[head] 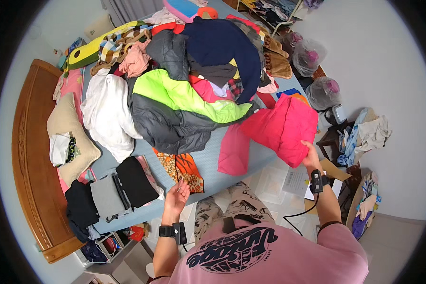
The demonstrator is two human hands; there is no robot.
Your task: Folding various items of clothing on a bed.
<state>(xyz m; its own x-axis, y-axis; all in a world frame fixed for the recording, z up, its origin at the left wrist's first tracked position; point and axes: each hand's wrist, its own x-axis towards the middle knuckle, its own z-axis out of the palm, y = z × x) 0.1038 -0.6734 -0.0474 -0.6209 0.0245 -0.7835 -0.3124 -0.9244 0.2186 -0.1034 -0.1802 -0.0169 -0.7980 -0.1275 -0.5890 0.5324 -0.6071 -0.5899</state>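
My right hand [310, 156] grips the near right corner of a bright pink padded garment [282, 127], which is bunched at the bed's right edge. Beside it a duller pink piece of cloth [234, 151] lies on the bed, partly under the pink garment. My left hand [178, 198] is palm up with slightly curled fingers and seems to hold nothing. Its fingertips are at an orange patterned cloth [190, 172] near the bed's front edge. Behind that cloth a dark grey and neon green padded jacket [174, 122] is spread, covering its far end.
Folded black [136, 181] and grey clothes [108, 197] lie at the left front of the bed. White cloth [108, 110], a navy garment [216, 42] and other clothes are heaped behind. The wooden headboard [33, 159] bounds the left; clear plastic bags [323, 92] line the right wall.
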